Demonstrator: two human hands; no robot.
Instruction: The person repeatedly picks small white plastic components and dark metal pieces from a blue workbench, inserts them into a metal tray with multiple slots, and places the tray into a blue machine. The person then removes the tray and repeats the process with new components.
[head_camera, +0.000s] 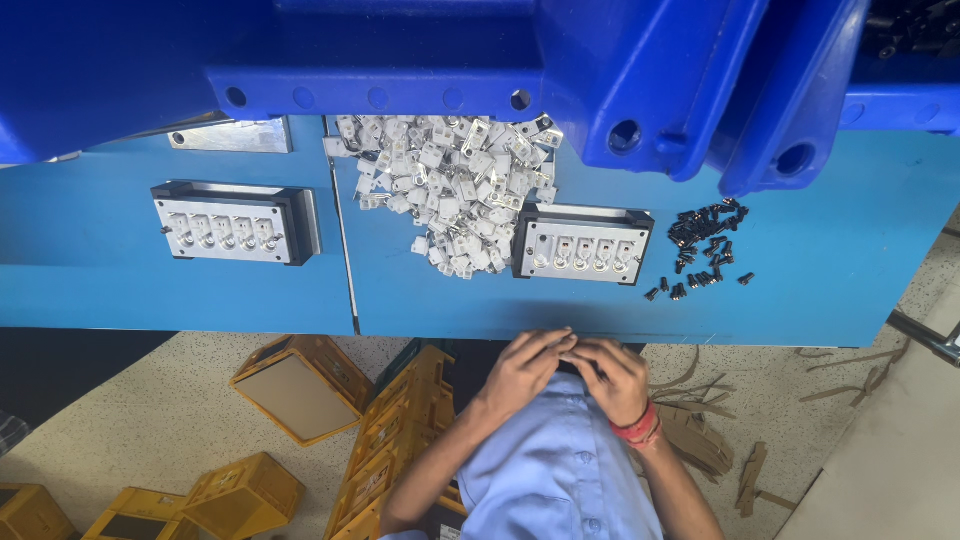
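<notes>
My left hand (525, 368) and my right hand (612, 378) are drawn together just below the near edge of the blue table (800, 300), in front of my light blue shirt. Their fingertips touch; whether a small part sits between them cannot be made out. A red thread band circles my right wrist. On the table right above my hands lies a black-framed metal fixture (583, 245) with a row of several slots. A heap of small silvery metal parts (450, 180) lies left of it, and loose black screws (705, 240) lie to its right.
A second slotted fixture (230, 225) and a metal plate (235, 135) lie on the table's left half. Big blue plastic bins (650, 80) overhang the far side. On the floor are yellow crates (300, 385) and cardboard scraps (700, 440).
</notes>
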